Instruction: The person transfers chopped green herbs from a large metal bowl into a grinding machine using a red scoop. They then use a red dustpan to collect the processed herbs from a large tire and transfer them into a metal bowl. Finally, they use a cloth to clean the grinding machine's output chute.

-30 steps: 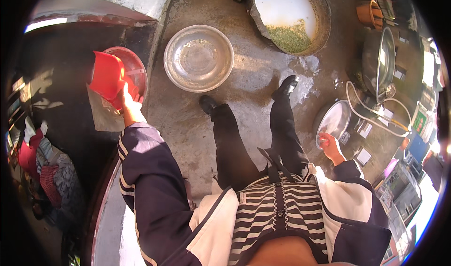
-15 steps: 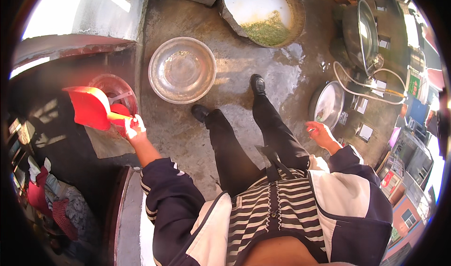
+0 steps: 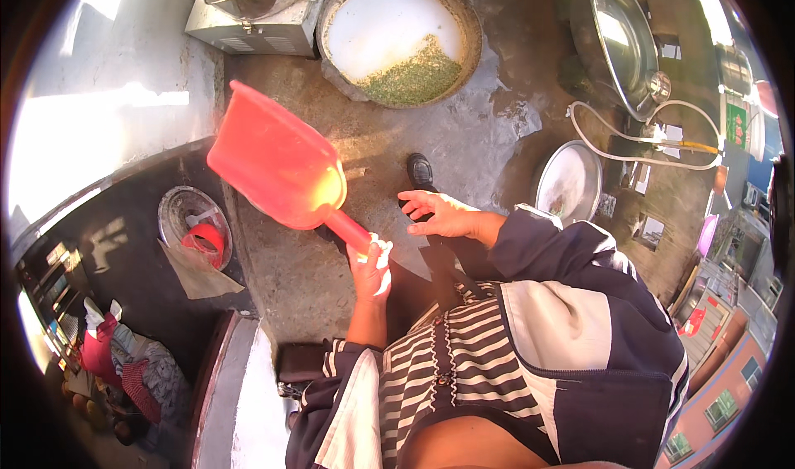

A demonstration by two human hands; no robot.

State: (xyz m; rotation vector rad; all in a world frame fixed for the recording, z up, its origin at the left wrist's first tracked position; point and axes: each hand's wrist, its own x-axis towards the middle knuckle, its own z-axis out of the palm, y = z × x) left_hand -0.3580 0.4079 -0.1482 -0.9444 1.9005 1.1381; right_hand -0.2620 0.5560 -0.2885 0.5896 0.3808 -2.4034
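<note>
My left hand (image 3: pixel 370 272) grips the handle of a red plastic scoop (image 3: pixel 277 158), its broad blade held out ahead and to the left over the floor. To the right of it, my right hand (image 3: pixel 443 214) hangs in the air above my shoe (image 3: pixel 420 171), fingers spread and holding nothing. Farther ahead stands a large round tub (image 3: pixel 471 38) with white contents and a patch of chopped green bits on its near side. The scoop's blade covers a stretch of floor behind it.
A metal box (image 3: pixel 257 34) stands beside the tub. At right are a big metal basin (image 3: pixel 588 34), a smaller metal pan (image 3: pixel 542 191) and a looped pale hose (image 3: pixel 704 113). Along the left wall sit a round container (image 3: pixel 170 212) with a red item inside and a heap of cloth (image 3: pixel 153 382).
My left hand has brought the red scoop from the left wall toward the middle. My right hand has moved left and its fingers have spread. The view has shifted; the silvery floor basin no longer shows.
</note>
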